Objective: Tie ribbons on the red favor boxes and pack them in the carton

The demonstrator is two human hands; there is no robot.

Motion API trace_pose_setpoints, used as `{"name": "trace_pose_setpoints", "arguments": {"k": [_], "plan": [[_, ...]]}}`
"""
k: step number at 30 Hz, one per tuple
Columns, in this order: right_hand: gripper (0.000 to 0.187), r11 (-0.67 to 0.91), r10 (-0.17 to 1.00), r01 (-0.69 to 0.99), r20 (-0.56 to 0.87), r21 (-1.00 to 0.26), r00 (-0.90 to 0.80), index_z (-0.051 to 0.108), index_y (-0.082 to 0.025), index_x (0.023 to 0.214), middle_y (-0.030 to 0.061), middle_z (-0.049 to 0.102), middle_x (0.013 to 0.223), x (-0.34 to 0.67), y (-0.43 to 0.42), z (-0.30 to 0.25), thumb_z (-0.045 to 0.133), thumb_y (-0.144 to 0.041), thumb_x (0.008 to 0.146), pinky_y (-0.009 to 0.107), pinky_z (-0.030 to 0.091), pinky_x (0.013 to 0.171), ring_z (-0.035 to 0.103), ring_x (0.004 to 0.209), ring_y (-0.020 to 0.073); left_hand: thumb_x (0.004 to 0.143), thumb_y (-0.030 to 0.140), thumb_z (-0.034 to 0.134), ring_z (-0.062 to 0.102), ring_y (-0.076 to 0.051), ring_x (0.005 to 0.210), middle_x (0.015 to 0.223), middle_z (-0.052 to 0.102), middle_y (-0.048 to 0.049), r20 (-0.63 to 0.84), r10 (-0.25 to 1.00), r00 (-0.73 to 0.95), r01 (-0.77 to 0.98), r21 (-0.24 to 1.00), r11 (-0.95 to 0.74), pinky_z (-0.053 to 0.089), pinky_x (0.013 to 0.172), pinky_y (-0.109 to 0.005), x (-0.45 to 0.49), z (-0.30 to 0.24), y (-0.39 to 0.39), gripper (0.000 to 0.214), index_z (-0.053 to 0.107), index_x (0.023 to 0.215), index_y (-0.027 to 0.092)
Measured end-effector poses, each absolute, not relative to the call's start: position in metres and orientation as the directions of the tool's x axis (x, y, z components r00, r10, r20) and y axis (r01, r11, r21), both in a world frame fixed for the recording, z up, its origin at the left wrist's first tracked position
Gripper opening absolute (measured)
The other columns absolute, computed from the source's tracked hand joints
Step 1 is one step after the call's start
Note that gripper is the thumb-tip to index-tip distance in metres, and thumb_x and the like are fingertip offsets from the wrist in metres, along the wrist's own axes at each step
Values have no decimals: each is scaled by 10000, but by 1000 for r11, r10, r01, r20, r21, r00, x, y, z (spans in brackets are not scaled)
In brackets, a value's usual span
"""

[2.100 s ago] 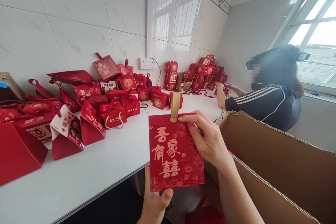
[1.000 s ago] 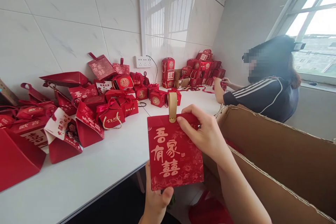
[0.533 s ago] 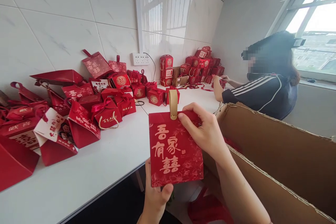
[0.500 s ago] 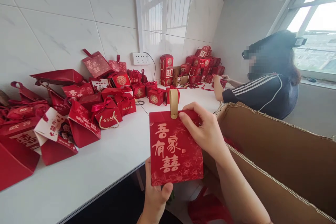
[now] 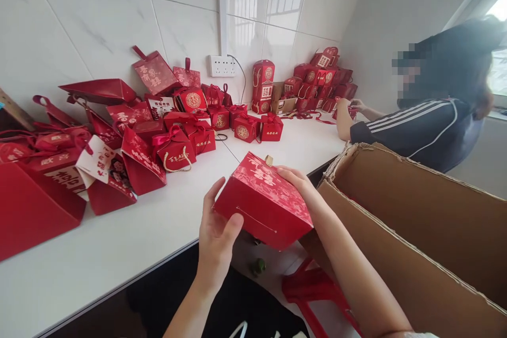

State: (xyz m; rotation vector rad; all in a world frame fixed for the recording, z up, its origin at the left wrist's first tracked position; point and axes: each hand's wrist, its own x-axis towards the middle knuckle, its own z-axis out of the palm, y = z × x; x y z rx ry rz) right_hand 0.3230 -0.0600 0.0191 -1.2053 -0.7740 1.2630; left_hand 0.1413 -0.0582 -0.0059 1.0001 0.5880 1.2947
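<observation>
Both my hands hold a red gift box (image 5: 263, 216), tilted so that its plain base with a thin cord line faces me. Pale lettering and a flower print show on its upper side, and a bit of the gold strap sticks up behind. My left hand (image 5: 217, 232) grips the lower left corner, thumb on the base and fingers behind the left edge. Along the far right side lies my right hand (image 5: 297, 182), closed on the box near the strap; its fingertips are partly hidden. The box is above the front edge of the white table (image 5: 158, 227).
Red gift boxes (image 5: 144, 161) crowd the table's left, with more stacked (image 5: 317, 82) by the wall. A large open cardboard carton (image 5: 380, 243) stands at my right. Beyond it a person (image 5: 428, 121) handles a red box. A red stool (image 5: 312, 290) is below.
The gift box has tipped over, so its base now faces me instead of its lettered front. My left hand has moved up and left with it. The view has shifted right.
</observation>
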Motion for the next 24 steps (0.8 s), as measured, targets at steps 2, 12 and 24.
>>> {"name": "trace_pose_setpoints", "arguments": {"k": [2,12,24], "plan": [[228,-147,955,-288,-212,-946,208,672,-172,876,27,697,756,320,-62,20,606,-379,806,229,521,562,646,613,141,660,440,751,639,-246,984,1115,649,-92,159,964,213,-503,864,-31,567,782,-312,142,-5,-59,627,512,1196,220],[322,-65,983,-318,-115,-946,140,592,-193,1118,35,705,862,337,-95,42,608,-291,811,233,592,450,686,645,157,741,492,658,653,-251,978,1095,681,-64,48,927,371,-657,719,226,568,790,-347,143,-23,-56,521,570,1179,225],[199,-303,908,-538,-409,-786,87,637,-160,1015,59,707,817,386,-159,30,502,-199,876,106,544,450,698,639,115,814,391,609,698,-219,634,781,718,-68,144,730,668,-428,877,218,589,604,-337,184,24,-59,390,608,1114,140]]}}
